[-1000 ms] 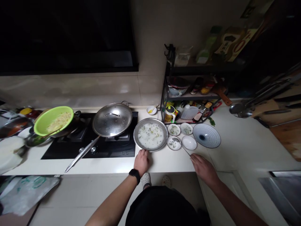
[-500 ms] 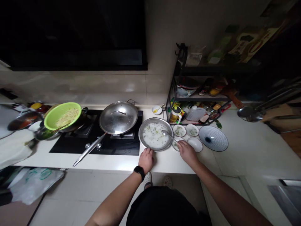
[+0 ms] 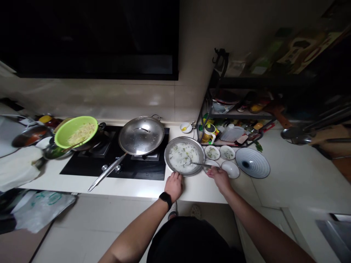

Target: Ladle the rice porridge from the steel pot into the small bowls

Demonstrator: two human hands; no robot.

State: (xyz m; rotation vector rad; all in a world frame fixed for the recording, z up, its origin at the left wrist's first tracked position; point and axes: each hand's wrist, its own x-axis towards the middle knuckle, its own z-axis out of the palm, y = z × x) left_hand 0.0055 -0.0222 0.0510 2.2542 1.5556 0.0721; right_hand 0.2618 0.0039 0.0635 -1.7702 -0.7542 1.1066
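Forearms (image 3: 134,230) in the head view slant up and inward over the edge of the desk (image 3: 196,190). The left hand (image 3: 174,184), palm down with fingers curled, touches the near rim of a metal bowl (image 3: 166,164); whether it grips the rim I cannot tell. The right hand (image 3: 220,178) is closed around the handle of a spoon (image 3: 199,165), whose tip dips into the bowl's white, green-flecked liquid (image 3: 178,153). The bowl stands on the desk, between stove (image 3: 90,170) and small dishes (image 3: 230,170).
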